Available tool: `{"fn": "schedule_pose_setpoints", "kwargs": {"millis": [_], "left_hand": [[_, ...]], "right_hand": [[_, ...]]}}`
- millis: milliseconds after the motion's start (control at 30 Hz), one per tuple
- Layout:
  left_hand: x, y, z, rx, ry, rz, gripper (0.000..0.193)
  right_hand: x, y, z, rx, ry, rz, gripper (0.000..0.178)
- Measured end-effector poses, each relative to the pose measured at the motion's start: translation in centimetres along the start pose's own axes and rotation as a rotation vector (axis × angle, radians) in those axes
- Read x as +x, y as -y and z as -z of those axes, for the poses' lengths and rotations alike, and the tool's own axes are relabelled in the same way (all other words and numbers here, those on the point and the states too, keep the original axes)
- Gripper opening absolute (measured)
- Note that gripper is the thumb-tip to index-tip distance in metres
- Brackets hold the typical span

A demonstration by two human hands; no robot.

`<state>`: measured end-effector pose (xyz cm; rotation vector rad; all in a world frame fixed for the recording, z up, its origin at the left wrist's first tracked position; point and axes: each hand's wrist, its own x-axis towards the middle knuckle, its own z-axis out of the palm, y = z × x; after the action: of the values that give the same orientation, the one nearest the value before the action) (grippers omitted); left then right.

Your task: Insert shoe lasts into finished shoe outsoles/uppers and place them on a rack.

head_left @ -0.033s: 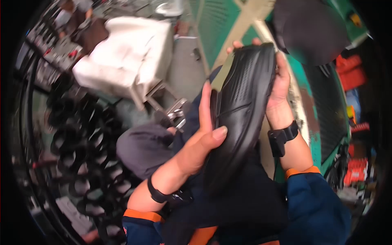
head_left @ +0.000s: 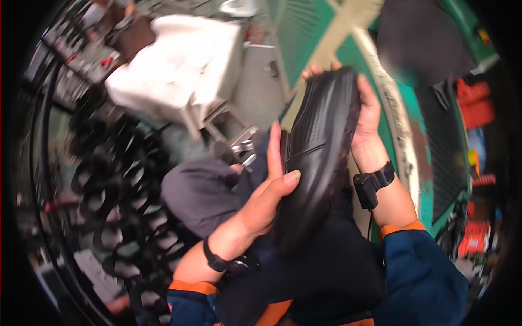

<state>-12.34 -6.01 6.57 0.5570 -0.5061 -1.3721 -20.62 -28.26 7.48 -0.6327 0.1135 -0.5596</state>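
Around black shoe [head_left: 322,146], left fingers [head_left: 275,148] spread, right fingers [head_left: 369,98] curled

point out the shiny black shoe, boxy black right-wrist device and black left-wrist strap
Shiny black shoe [head_left: 319,145]: head view, middle of visible surface
Boxy black right-wrist device [head_left: 366,190]: head view, its casing
Black left-wrist strap [head_left: 216,261]: head view, the band

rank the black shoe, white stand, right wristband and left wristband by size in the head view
1. Black shoe and white stand: too close to rank, the shoe being nearer the camera
2. Right wristband, with its boxy part
3. Left wristband
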Motion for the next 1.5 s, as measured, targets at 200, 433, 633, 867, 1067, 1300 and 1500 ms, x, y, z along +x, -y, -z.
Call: {"fn": "schedule_pose_setpoints", "kwargs": {"millis": [200, 433, 633, 867, 1067, 1300, 1500], "left_hand": [[-2.7, 4.7, 9.9, -0.601, -0.373, 0.057, 0.051], [-4.3, 4.7, 10.2, -0.299, -0.672, 0.198, 0.06], [1.3, 2.3, 15.3, 0.14, -0.819, 0.17, 0.07], [6.7, 3.2, 18.2, -0.091, -0.846, 0.077, 0.05], [5.5, 4.7, 17.9, -0.142, -0.915, -0.03, 0.035], [4.4, 5.3, 17.5, -0.054, -0.775, -0.156, 0.031], [3.6, 4.7, 15.8, -0.01, -0.692, -0.169, 0.037]], "right_hand": [[4.6, -12.1, 8.4, -0.003, -0.422, -0.581, 0.032], [3.5, -15.1, 9.1, 0.036, -0.448, -0.74, 0.034], [6.7, -15.5, 8.0, -0.506, 0.067, -0.698, 0.034], [5.6, -16.7, 8.6, -0.554, 0.247, -0.491, 0.032], [4.3, -17.3, 7.3, -0.585, 0.205, -0.425, 0.027], [3.1, -16.8, 5.3, -0.756, 0.228, -0.302, 0.024], [2.7, -15.8, 4.0, -0.815, 0.266, -0.246, 0.021]]}}
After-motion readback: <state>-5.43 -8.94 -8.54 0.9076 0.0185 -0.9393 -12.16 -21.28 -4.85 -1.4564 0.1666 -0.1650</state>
